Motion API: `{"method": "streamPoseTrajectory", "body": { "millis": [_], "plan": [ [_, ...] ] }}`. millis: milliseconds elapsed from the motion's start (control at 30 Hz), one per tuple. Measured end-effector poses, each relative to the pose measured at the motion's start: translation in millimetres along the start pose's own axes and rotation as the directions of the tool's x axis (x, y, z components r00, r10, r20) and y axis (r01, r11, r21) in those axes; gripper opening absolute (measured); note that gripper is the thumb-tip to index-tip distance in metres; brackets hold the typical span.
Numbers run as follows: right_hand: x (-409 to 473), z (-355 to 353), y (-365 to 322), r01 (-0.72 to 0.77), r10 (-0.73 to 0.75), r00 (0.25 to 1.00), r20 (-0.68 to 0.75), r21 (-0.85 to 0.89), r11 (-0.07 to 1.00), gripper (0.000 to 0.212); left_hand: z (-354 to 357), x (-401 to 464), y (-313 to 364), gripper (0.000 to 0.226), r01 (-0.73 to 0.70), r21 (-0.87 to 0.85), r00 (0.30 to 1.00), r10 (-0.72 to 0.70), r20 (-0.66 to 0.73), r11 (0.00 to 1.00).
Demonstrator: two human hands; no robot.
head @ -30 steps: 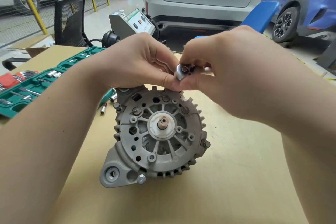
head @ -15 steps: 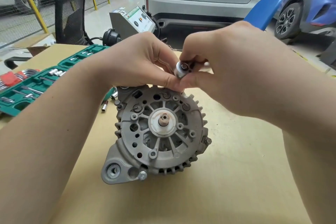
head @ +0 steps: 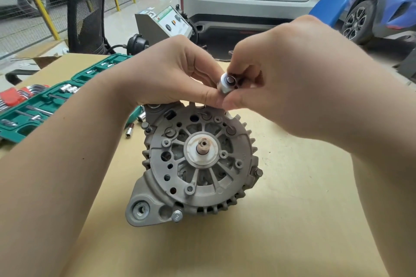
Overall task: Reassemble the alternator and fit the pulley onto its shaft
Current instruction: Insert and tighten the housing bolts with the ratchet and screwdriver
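Bare surface point(head: 292, 220) lies open right of and in front of the alternator point(head: 198, 164). On the left, the green tool case point(head: 33, 117) and a loose socket point(head: 130, 131) crowd the way. Both hands block the alternator's far rim.

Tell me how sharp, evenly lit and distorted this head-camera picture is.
Head view: soft, even daylight, only faint shadows under the alternator on the table; the alternator is sharp; mild glare on the shiny socket pinched by the left hand and right hand; wide-angle lens swells the forearms at the edges; background cars are slightly soft.
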State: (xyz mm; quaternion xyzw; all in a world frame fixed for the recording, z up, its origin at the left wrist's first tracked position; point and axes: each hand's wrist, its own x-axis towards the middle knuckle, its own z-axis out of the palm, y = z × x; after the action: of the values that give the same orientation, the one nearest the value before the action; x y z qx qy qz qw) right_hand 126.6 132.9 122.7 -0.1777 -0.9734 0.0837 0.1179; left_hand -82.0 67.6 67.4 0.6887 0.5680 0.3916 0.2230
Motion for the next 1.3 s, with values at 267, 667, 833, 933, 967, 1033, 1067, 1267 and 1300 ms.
{"method": "streamPoseTrajectory", "body": {
  "millis": [267, 667, 833, 933, 967, 1033, 1067, 1267, 1300],
  "plan": [
    [0, 3, -1, 0.034, -0.034, 0.999, 0.001, -0.028, 0.999, 0.017, 0, 2, -1, 0.039, -0.024, -0.009, 1.000, 0.024, -0.019, 1.000],
    [6, 11, 18, 0.033, -0.075, 0.983, -0.168, -0.242, 0.970, 0.020, 1, 1, -2, 0.036, -0.016, 0.027, 1.000, 0.017, -0.013, 0.999],
    [6, 10, 27, 0.038, -0.088, 0.975, -0.203, -0.239, 0.970, 0.023, 0, 0, -2, 0.034, -0.008, 0.008, 1.000, 0.008, 0.001, 1.000],
    [3, 10, 23, -0.010, -0.043, 0.975, -0.217, -0.241, 0.970, 0.046, 2, 0, -2, 0.032, 0.001, 0.002, 0.999, -0.001, -0.040, 1.000],
    [4, 10, 21, -0.004, -0.047, 0.976, -0.211, -0.237, 0.971, 0.049, 2, 0, -2, 0.030, 0.004, -0.007, 0.998, -0.004, -0.056, 1.000],
    [3, 9, 21, 0.012, -0.059, 0.980, -0.192, -0.237, 0.971, 0.047, 2, 0, -1, 0.031, 0.002, -0.030, 0.998, -0.003, -0.055, 1.000],
    [4, 8, 22, 0.023, -0.067, 0.982, -0.178, -0.240, 0.971, 0.041, 2, 0, 0, 0.035, -0.004, -0.037, 0.999, 0.002, -0.048, 0.999],
    [3, 4, 26, 0.061, -0.097, 0.980, -0.173, -0.202, 0.978, 0.016, 1, 0, -1, 0.035, -0.030, -0.010, 0.999, 0.029, -0.028, 1.000],
    [4, 5, 25, 0.051, -0.085, 0.979, -0.186, -0.181, 0.982, 0.018, 1, 1, -1, 0.031, -0.031, -0.003, 0.999, 0.031, -0.020, 1.000]
  ]
}}
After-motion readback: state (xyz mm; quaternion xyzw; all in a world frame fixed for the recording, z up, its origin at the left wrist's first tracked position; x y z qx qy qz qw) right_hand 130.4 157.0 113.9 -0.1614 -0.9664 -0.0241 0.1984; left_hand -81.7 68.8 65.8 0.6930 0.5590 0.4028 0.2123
